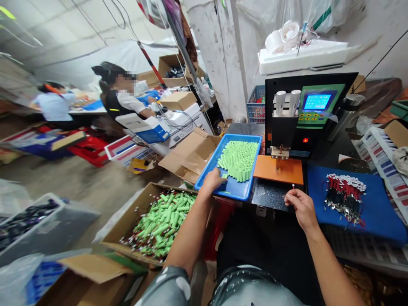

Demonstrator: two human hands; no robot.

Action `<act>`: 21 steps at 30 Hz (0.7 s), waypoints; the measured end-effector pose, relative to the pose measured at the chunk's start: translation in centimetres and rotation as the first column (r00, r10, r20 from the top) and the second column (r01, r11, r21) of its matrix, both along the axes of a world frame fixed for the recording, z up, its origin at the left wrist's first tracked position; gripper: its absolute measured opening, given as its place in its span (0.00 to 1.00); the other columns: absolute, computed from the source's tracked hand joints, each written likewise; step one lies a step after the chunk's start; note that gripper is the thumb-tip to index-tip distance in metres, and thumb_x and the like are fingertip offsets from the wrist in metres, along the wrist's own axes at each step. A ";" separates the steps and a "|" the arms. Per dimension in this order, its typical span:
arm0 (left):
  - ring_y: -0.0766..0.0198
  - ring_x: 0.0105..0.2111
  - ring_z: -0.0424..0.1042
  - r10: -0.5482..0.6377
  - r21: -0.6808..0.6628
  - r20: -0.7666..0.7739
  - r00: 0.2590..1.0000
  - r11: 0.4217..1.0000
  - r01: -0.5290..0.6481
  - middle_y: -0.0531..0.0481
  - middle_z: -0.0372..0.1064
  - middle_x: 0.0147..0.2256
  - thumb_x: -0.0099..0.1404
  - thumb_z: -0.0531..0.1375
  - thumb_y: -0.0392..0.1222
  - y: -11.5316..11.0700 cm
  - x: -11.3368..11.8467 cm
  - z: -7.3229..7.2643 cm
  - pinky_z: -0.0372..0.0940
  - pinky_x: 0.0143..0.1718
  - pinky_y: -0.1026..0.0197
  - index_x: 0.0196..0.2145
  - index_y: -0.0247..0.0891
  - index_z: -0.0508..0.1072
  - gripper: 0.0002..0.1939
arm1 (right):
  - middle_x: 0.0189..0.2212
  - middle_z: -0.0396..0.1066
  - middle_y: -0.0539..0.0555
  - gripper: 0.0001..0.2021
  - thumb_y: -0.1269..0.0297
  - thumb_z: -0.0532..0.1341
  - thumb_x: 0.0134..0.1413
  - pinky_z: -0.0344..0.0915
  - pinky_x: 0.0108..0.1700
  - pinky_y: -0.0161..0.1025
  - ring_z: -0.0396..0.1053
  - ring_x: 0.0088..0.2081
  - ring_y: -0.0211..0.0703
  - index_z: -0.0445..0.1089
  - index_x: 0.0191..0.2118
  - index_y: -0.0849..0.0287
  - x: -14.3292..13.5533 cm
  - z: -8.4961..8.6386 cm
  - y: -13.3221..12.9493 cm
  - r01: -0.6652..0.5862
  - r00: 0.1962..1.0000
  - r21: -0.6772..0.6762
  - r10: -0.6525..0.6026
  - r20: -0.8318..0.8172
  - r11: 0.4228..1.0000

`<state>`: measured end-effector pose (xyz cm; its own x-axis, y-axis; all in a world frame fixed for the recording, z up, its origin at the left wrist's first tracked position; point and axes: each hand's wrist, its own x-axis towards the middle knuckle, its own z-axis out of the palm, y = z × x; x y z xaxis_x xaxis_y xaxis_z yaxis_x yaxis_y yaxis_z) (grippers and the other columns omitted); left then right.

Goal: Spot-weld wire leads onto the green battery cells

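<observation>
My left hand (pixel 214 180) reaches into the near left part of a blue tray (pixel 200 182), its fingers closed on a green battery cell (pixel 225 176). Many more green battery cells (pixel 239 158) stand packed together in that tray. My right hand (pixel 300 205) pinches a small wire lead (pixel 293 185) with a white connector at its upper end; most of the lead is hidden by the fingers. It is just in front of an orange plate (pixel 287 171), beneath the electrode tips of a black spot welder (pixel 283 131). Right of it, a bundle of red and black wire leads (pixel 344 197) lies on blue cloth (pixel 379 214).
Left of my legs, a cardboard box (pixel 119 227) holds green cells with wires attached. Behind it is an open carton (pixel 194 153). A grey bin (pixel 54 225) with dark parts stands far left. Two people sit at tables beyond. White foam (pixel 302 57) sits above the welder.
</observation>
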<state>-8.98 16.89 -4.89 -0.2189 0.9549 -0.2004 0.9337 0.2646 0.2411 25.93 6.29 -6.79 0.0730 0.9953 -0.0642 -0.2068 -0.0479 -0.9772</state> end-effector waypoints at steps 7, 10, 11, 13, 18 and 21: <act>0.59 0.29 0.71 -0.069 -0.095 0.041 0.997 0.993 0.072 0.48 0.73 0.26 0.50 0.69 0.46 1.6 -1.1 -0.2 0.58 0.28 0.63 0.24 0.37 0.72 0.12 | 0.25 0.69 0.50 0.11 0.57 0.69 0.49 0.63 0.32 0.36 0.65 0.27 0.38 0.71 0.28 0.59 0.7 -0.4 0.0 0.022 1.000 0.004 -0.022 -0.010 1.000; 0.62 0.27 0.70 -0.074 -0.123 0.061 0.995 0.989 0.081 0.51 0.72 0.24 0.49 0.70 0.47 1.9 -0.8 -0.4 0.56 0.26 0.64 0.25 0.37 0.72 0.13 | 0.25 0.69 0.50 0.11 0.57 0.69 0.49 0.62 0.33 0.36 0.65 0.28 0.37 0.71 0.28 0.59 0.6 -0.6 -0.3 0.008 1.000 0.005 -0.008 -0.018 1.000; 0.62 0.26 0.70 -0.076 -0.131 0.063 0.995 0.988 0.084 0.51 0.72 0.24 0.49 0.70 0.46 1.9 -0.7 -0.4 0.56 0.25 0.64 0.25 0.37 0.72 0.13 | 0.25 0.69 0.50 0.11 0.57 0.69 0.49 0.62 0.33 0.36 0.64 0.28 0.37 0.71 0.28 0.59 0.6 -0.7 -0.4 0.003 1.000 0.003 -0.003 -0.018 1.000; 0.62 0.27 0.70 -0.080 -0.137 0.055 0.995 0.987 0.087 0.51 0.72 0.24 0.49 0.70 0.46 1.9 -0.6 -0.3 0.56 0.25 0.64 0.24 0.37 0.73 0.13 | 0.25 0.69 0.50 0.12 0.56 0.69 0.49 0.62 0.33 0.36 0.64 0.27 0.37 0.71 0.28 0.59 0.8 -0.9 -0.7 -0.001 1.000 -0.002 0.001 -0.015 1.000; 0.54 0.35 0.75 -0.063 -0.113 -0.044 0.997 0.992 0.058 0.43 0.78 0.34 0.50 0.70 0.46 1.3 0.1 0.4 0.62 0.32 0.61 0.31 0.37 0.77 0.13 | 0.24 0.69 0.50 0.12 0.55 0.69 0.49 0.62 0.33 0.37 0.64 0.27 0.38 0.71 0.29 0.59 1.5 -1.2 -1.1 0.019 1.000 -0.010 -0.019 -0.006 1.000; 0.46 0.40 0.76 -0.065 -0.090 -0.129 0.990 0.995 0.054 0.35 0.77 0.38 0.50 0.69 0.43 0.7 0.9 0.6 0.64 0.36 0.57 0.33 0.35 0.78 0.13 | 0.24 0.69 0.50 0.13 0.55 0.69 0.49 0.62 0.33 0.37 0.64 0.27 0.38 0.71 0.29 0.59 1.6 -1.3 -1.1 0.023 1.000 -0.013 -0.023 -0.015 1.000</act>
<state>-8.07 17.55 -4.26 -0.1921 0.9476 -0.2552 0.9705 0.2220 0.0939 27.54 5.19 -8.12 0.0944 0.9925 -0.0782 -0.2231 -0.0554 -0.9732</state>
